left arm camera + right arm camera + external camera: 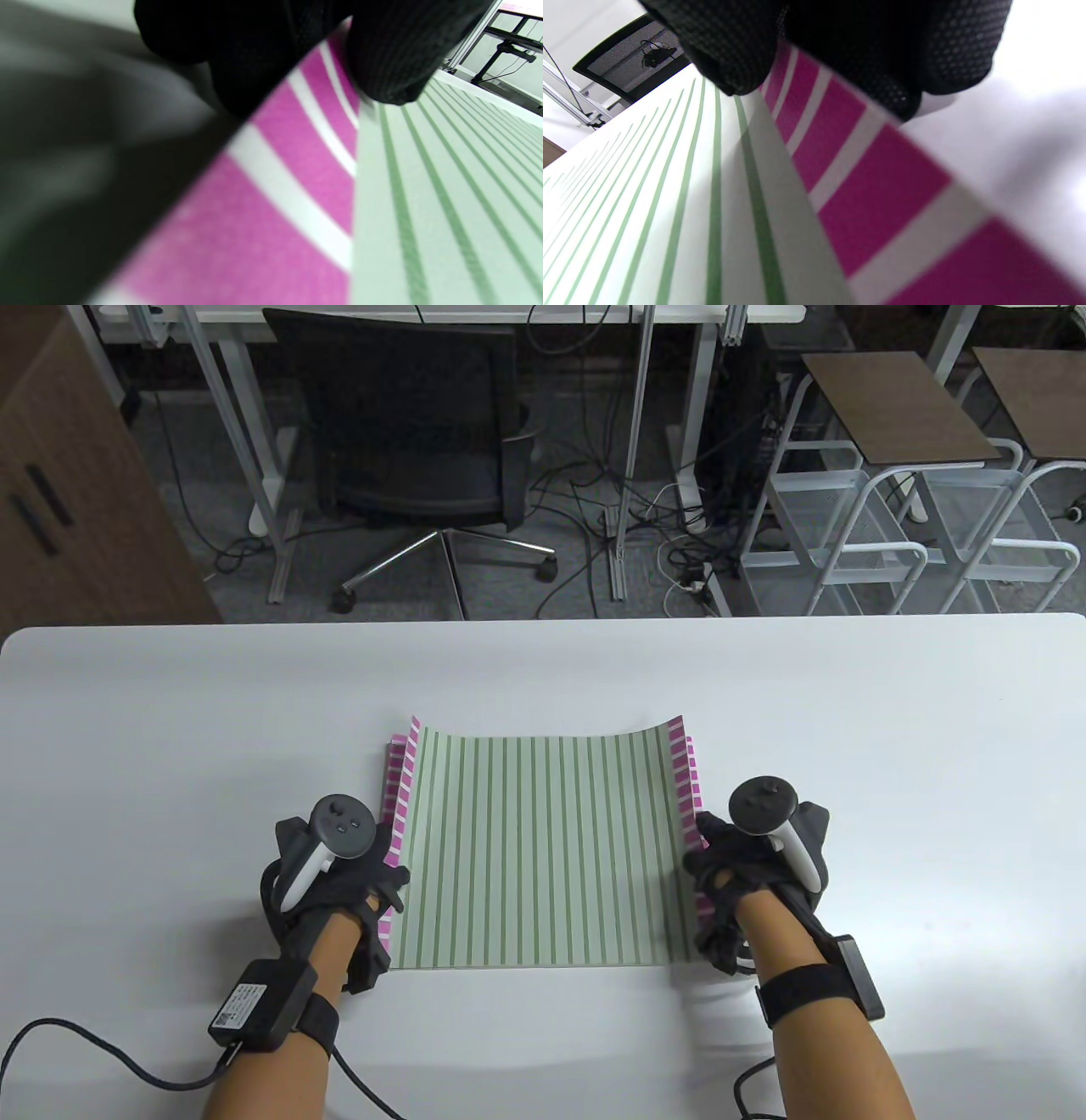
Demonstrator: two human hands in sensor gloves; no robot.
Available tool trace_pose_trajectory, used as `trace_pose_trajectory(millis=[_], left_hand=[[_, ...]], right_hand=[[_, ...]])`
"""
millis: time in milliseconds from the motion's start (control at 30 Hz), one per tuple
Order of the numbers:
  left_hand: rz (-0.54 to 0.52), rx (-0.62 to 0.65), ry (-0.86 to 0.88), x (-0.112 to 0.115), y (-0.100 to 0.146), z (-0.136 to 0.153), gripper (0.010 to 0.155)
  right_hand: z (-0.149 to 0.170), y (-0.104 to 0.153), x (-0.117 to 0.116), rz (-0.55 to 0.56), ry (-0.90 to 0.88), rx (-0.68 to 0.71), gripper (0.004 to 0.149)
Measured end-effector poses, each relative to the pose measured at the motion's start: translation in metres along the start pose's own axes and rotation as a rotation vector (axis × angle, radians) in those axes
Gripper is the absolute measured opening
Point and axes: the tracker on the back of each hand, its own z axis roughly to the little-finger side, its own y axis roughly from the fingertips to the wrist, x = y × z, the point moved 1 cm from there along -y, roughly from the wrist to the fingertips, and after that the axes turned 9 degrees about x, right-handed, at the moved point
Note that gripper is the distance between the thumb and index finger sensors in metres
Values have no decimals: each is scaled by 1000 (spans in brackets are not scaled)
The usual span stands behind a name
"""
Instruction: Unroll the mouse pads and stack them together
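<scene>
fingers (382, 63) of both hands clamped on stacked pad edges, pink-striped under green-striped, plain only at wrist cameras

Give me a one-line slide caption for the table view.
Gloved left hand and right hand hold the side edges of a green-striped mouse pad lying atop a pink-striped pad.

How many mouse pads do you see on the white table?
2: a green-striped mouse pad on top, and a magenta-striped mouse pad beneath it, showing along both side edges. More could be hidden underneath.
</scene>
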Motion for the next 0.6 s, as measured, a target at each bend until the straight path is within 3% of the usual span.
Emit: trace_pose_trajectory(millis=[100,200,267,400,467,600], left_hand=[[-58,-4,-42,-17,6,-1,72],[-190,176,-40,-36,13,-15,77],[-195,254,-123,-38,15,-26,81],[-1,313,-297,-19,8,-34,87],[123,287,-309,-4,0,-27,90],[317,212,-290,17,-10,-11,93]], right_hand=[[-10,6,13,50,56,38,68],[-40,16,21,115,112,193,70],[-58,20,11,97,193,279,71],[-78,19,-27,-76,377,378,76],[-79,17,-48,-201,411,404,79],[-69,11,-68,-358,446,345,82]])
